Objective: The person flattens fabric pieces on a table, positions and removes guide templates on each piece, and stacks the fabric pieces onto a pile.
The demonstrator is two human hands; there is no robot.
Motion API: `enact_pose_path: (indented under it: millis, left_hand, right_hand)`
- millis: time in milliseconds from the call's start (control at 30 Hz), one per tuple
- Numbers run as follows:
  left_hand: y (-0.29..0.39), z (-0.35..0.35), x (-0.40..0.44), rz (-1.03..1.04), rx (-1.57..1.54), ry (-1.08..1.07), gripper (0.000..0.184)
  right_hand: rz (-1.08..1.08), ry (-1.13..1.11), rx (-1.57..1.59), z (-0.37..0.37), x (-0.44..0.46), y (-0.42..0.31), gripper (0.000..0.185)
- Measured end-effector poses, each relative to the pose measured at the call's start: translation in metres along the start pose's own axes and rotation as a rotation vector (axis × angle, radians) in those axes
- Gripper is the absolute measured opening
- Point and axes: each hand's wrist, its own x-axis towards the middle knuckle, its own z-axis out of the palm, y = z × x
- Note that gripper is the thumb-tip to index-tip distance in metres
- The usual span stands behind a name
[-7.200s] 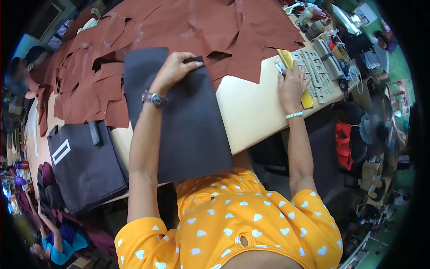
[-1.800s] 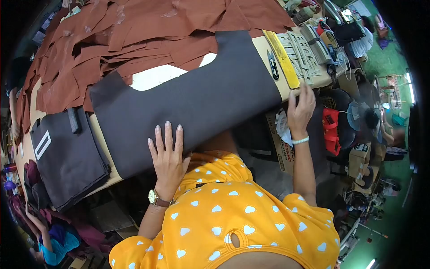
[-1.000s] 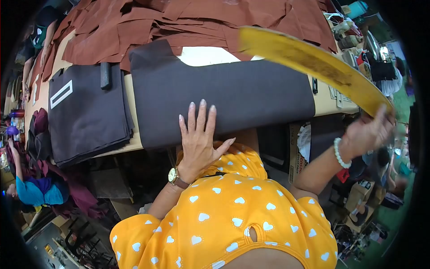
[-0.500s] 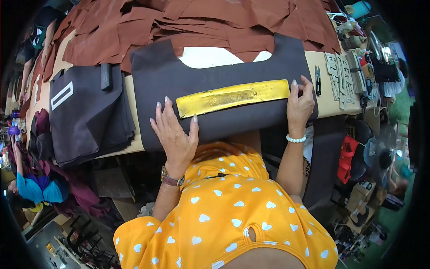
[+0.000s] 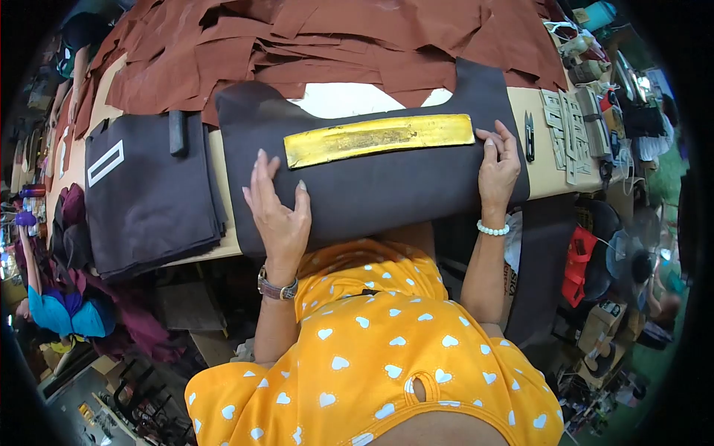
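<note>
A long, slightly curved yellow strip (image 5: 379,140) with a worn, dirty middle lies across a dark fabric panel (image 5: 387,186). The panel has a deep curved cutout at its far edge. My left hand (image 5: 279,215), fingers spread, is over the panel just below the strip's left end, apart from the strip. At the strip's right end is my right hand (image 5: 498,167), its fingers loosely bent and apart. Its fingertips are close to the strip's corner; whether they touch it I cannot tell. Neither hand grips anything.
Brown fabric pieces (image 5: 335,37) cover the table's far side. On the left, a stack of dark fabric (image 5: 160,201) bears a white rectangular frame (image 5: 105,163) and a dark block (image 5: 178,134). To the right are thread snips (image 5: 529,137) and pale slotted templates (image 5: 569,130). Other people are at both sides.
The yellow strip has shifted away from me and slightly left on the panel. My left hand has come off its left end and moved left; my right hand has barely moved.
</note>
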Motion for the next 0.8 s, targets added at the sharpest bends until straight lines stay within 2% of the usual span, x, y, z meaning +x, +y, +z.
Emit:
enact_pose_path:
  millis: [400,800]
  left_hand:
    - [-0.004,0.013,-0.009,0.067,0.017,0.020,0.057]
    - [-0.006,0.015,-0.009,0.078,0.058,0.022,0.059]
  right_hand:
    - [-0.029,-0.103,0.107,-0.001,0.002,0.007,0.034]
    - [-0.059,-0.104,0.057,-0.001,0.002,0.005,0.034]
